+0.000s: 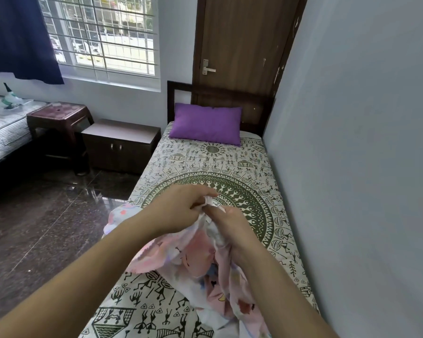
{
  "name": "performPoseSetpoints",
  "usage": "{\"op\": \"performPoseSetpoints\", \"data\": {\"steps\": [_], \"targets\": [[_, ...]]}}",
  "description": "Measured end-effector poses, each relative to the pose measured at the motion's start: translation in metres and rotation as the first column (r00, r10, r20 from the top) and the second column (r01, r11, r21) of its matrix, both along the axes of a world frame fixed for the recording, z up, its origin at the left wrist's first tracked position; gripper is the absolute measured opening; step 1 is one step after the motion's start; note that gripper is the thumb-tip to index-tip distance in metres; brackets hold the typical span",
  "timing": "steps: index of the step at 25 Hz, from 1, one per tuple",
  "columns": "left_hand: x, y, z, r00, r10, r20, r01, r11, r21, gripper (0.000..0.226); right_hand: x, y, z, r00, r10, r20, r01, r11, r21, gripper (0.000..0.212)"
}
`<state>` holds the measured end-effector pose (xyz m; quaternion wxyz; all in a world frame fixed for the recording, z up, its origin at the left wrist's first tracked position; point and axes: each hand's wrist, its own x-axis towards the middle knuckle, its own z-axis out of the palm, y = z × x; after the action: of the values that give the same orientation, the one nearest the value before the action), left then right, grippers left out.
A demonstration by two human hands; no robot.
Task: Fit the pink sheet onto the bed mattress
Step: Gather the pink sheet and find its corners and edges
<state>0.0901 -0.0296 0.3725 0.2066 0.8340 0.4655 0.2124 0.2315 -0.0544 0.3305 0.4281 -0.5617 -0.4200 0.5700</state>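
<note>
Writing: none readable anywhere.
Pink sheet: bunched up, lifted over the bed, trailing down onto its patterned cover.
Left hand: fingers pinching the sheet's top edge.
Right hand: gripping the same edge, touching the left.
Pillow: purple, at the headboard, well apart.

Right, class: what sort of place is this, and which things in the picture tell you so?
Most likely a bedroom. A single bed with a patterned cover stands against the wall, a purple pillow lies at its head, and a second bed stands by the window.
</note>
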Motion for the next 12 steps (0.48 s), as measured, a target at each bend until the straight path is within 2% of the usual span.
{"op": "performPoseSetpoints", "data": {"steps": [3,4,5,7,9,12], "targets": [[-0.004,-0.012,-0.010,0.936,0.073,0.344,0.056,0.934,-0.352,0.065,-0.002,-0.002,0.003,0.999,0.002,-0.037,-0.003,1.000,-0.003,0.023],[-0.003,-0.016,-0.017,0.890,0.105,0.443,0.090,0.913,-0.398,0.054,-0.002,-0.001,0.003,0.999,-0.005,-0.032,0.005,1.000,-0.003,0.024],[-0.002,-0.018,-0.026,0.864,0.133,0.486,0.073,0.922,-0.381,0.042,-0.002,0.000,0.002,1.000,-0.004,0.000,0.004,1.000,0.002,0.029],[0.001,-0.017,-0.041,0.862,0.213,0.459,-0.079,0.953,-0.293,0.022,-0.002,0.000,0.003,0.994,0.038,0.104,-0.040,0.999,0.024,0.036],[0.002,-0.011,-0.047,0.895,0.265,0.359,-0.199,0.957,-0.212,0.013,0.000,-0.002,0.006,0.984,0.113,0.135,-0.116,0.993,0.009,0.037],[0.001,-0.005,-0.050,0.919,0.312,0.240,-0.279,0.947,-0.162,0.026,0.024,-0.005,0.017,0.984,0.180,0.017,-0.177,0.979,-0.096,0.040]]}}
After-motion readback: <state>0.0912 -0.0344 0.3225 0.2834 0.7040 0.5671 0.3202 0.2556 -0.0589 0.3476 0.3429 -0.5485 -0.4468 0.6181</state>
